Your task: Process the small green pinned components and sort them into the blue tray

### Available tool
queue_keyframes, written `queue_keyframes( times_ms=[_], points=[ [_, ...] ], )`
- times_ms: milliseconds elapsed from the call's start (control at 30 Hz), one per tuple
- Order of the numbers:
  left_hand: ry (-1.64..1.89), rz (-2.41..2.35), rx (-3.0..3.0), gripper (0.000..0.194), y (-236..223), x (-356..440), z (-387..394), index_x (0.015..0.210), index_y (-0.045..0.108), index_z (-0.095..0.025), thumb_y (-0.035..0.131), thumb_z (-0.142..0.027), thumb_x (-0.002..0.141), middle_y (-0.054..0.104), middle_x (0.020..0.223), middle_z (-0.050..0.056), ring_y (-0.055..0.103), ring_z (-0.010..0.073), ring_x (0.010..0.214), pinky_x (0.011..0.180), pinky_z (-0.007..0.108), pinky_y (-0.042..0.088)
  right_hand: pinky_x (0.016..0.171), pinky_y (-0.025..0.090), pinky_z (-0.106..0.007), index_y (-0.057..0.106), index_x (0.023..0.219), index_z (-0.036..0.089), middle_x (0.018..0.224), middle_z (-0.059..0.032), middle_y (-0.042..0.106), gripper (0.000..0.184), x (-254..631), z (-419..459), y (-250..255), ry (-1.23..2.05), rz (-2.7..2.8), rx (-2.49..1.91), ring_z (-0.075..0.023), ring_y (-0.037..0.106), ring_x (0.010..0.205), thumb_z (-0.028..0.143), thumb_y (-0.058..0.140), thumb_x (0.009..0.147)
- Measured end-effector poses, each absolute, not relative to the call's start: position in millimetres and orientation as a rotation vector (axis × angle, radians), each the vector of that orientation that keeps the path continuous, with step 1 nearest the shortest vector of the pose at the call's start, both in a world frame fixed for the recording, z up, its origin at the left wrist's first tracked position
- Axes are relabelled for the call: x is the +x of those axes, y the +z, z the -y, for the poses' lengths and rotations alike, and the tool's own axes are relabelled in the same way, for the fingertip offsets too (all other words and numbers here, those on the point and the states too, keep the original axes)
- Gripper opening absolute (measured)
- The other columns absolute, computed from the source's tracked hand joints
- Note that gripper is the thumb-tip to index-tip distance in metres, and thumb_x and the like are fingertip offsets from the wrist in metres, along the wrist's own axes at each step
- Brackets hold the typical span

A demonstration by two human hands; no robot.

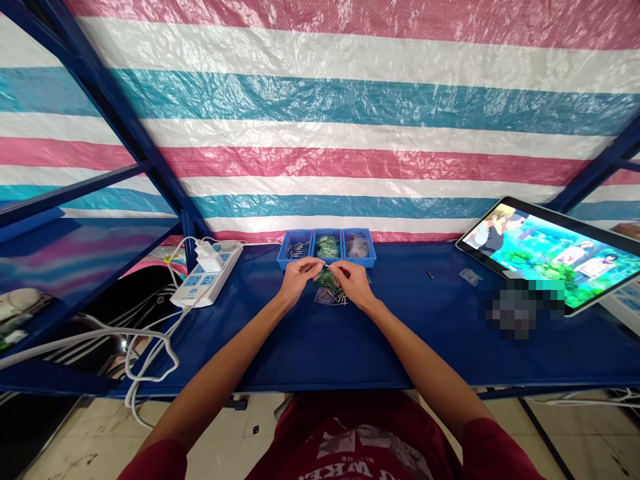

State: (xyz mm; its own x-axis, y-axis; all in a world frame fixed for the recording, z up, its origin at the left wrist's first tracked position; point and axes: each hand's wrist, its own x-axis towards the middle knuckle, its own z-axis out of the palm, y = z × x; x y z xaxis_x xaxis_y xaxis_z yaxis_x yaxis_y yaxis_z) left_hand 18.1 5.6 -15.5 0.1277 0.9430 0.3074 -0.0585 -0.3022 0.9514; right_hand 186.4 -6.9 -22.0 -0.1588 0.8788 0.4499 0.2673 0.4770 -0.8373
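Observation:
My left hand (301, 275) and my right hand (352, 279) meet over the blue table, both with fingers pinched together. Between their fingertips is something small and thin, too tiny to name. Just below them lies a loose pile of screws (341, 297) with green pieces (326, 278) and clear plastic. Right behind my hands stand three blue bins: the left bin (283, 256) contains screws, the middle bin (328, 233) green pieces, and the right bin (371, 252) small clear plastic bags.
A white power strip (193, 293) with a plugged-in charger (209, 257) and cables is on the left. To the right lie a small dark pin (429, 274), a clear plastic bag (470, 277) and a tablet (555, 257). Blue frame posts (125, 133) flank the striped sheet.

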Motion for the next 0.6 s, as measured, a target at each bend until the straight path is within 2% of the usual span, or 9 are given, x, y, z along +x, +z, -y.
queue_keyframes(
  times_ms=[100, 233, 367, 467, 600],
  points=[
    [1.315, -0.946, 1.599, 0.031, -13, 14, -5, 0.088, 0.064, -0.015, 0.064, -0.045, 0.082, 0.070, 0.086, 0.007, 0.062, 0.0150, 0.070, 0.062, 0.026, 0.048, 0.054, 0.041, -0.026, 0.066, 0.080, 0.019, 0.062, -0.0008, 0.058, 0.035, 187, 7, -20, 0.710, 1.675, -1.027, -0.0141, 0.053, 0.051, 0.045, 0.046, 0.091],
    [1.171, -1.047, 1.934, 0.033, -10, 9, -2, 0.104, 0.064, -0.016, 0.049, -0.043, 0.093, 0.069, 0.083, 0.005, 0.063, 0.0164, 0.072, 0.069, 0.028, 0.049, 0.054, 0.041, -0.025, 0.066, 0.080, 0.018, 0.062, -0.0006, 0.057, 0.037, 188, 7, -19, 0.688, 1.620, -1.059, -0.0135, 0.052, 0.052, 0.044, 0.043, 0.092],
    [1.110, -1.083, 2.216, 0.032, -9, 8, 0, 0.104, 0.070, -0.018, 0.047, -0.039, 0.094, 0.070, 0.096, 0.007, 0.063, 0.0193, 0.086, 0.081, 0.030, 0.047, 0.055, 0.041, -0.024, 0.067, 0.080, 0.018, 0.061, -0.0005, 0.057, 0.036, 189, 6, -20, 0.654, 1.565, -1.080, -0.0138, 0.053, 0.054, 0.043, 0.043, 0.092],
    [1.150, -1.103, 2.161, 0.029, -10, 7, -1, 0.101, 0.071, -0.018, 0.054, -0.039, 0.091, 0.068, 0.081, 0.004, 0.060, 0.0160, 0.071, 0.068, 0.026, 0.046, 0.055, 0.042, -0.025, 0.067, 0.080, 0.018, 0.062, -0.0010, 0.058, 0.036, 190, 6, -20, 0.648, 1.552, -1.079, -0.0143, 0.054, 0.055, 0.043, 0.044, 0.091],
    [1.230, -1.108, 1.961, 0.030, -11, 7, -4, 0.100, 0.069, -0.017, 0.060, -0.042, 0.086, 0.057, 0.061, -0.002, 0.050, 0.0112, 0.053, 0.054, 0.023, 0.041, 0.055, 0.043, -0.026, 0.068, 0.085, 0.018, 0.068, -0.0026, 0.064, 0.029, 189, 7, -20, 0.688, 1.619, -1.027, -0.0144, 0.054, 0.055, 0.042, 0.051, 0.088]
  ],
)
